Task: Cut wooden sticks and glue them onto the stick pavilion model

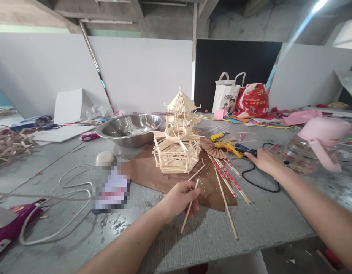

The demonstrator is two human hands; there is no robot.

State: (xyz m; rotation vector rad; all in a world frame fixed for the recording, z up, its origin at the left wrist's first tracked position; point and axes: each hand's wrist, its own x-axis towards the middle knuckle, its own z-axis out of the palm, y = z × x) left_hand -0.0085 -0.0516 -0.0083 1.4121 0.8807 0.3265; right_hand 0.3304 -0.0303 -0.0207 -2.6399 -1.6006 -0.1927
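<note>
Near the table's front, my left hand point(184, 196) pinches a thin wooden stick point(189, 207), which slants down toward me. Beyond it stands a pagoda model point(177, 152) built of pale sticks, with a pointed roof. My right hand point(265, 161) reaches out to the right, fingers closed around the dark blue handle of a yellow and blue glue gun point(229, 147). Part of that handle is hidden by the hand. A brown sheet point(147, 171) lies under the model. Loose sticks point(225, 205), some in red-and-white wrappers point(225, 175), lie between my hands.
Behind the model at left is a steel basin point(130, 131). A pink-lidded bottle point(315, 142) stands beside my right forearm, near a looped black cord point(261, 189). A white cable point(59, 198) and a purple power strip point(19, 224) lie left. Bags point(251, 99) stand at the back.
</note>
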